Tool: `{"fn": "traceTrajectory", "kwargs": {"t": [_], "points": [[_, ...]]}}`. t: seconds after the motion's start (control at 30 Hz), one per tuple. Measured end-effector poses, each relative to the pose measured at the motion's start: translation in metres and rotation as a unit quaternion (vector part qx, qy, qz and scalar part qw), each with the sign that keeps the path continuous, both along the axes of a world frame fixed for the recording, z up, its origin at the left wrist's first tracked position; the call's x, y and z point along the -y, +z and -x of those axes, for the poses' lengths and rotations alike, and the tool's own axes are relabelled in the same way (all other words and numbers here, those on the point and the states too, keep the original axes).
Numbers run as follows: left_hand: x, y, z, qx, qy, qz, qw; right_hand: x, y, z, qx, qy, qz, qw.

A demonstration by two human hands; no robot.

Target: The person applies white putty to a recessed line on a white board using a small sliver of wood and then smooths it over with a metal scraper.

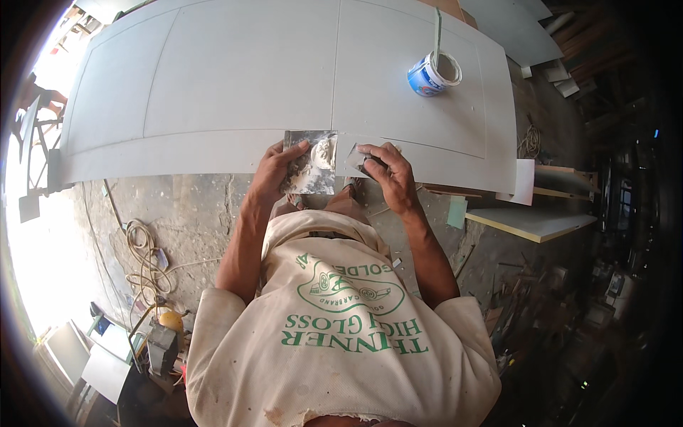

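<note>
A dark, smeared rectangular plate [302, 174] with a lump of white paste [324, 151] on it is held in my left hand [276, 167], thumb over its top. My right hand [390, 174] grips a small flat scraper [353, 155], its blade just right of the plate. Both hands are at the near edge of a large pale grey panel [235, 71] marked with thin straight lines. On the panel's right part stands a white-and-blue tub [427, 80] with a pale stick [437, 28] upright in it.
Beneath me is a stained concrete floor [199, 220] with coiled hoses [142, 249] at left and a yellow compressor-like item [171, 322] lower left. Boards [526, 222] rest low at right, a cable coil [529, 142] behind them. Dark clutter fills the far right.
</note>
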State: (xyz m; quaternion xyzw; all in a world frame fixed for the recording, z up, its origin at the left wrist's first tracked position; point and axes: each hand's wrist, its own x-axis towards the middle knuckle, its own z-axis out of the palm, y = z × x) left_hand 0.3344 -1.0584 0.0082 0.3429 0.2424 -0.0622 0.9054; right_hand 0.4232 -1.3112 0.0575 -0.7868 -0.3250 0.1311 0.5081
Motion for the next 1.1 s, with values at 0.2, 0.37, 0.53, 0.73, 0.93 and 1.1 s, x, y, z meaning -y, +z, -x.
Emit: {"fn": "traceTrajectory", "kwargs": {"t": [0.2,0.37,0.53,0.73,0.93,1.1], "points": [[-0.002,-0.002,-0.006,0.009,-0.062,-0.048,0.997,-0.005,0.028,-0.007,0.08,0.065,0.046,0.994],[-0.006,0.003,-0.009,0.023,-0.086,-0.069,0.994,-0.011,0.025,-0.014,0.254,0.094,0.068,0.96],[-0.002,0.01,-0.01,0.008,-0.068,-0.011,0.998,-0.011,0.024,-0.006,0.12,0.055,0.011,0.991],[0.002,0.008,-0.012,0.019,-0.082,0.055,0.995,-0.022,0.011,0.002,0.206,0.055,0.023,0.977],[0.002,0.001,-0.013,0.014,-0.072,-0.105,0.992,-0.021,0.031,0.0,0.334,0.112,0.137,0.926],[0.01,-0.004,-0.015,-0.017,-0.078,-0.137,0.987,-0.016,0.019,0.007,0.313,0.127,0.204,0.919]]}}
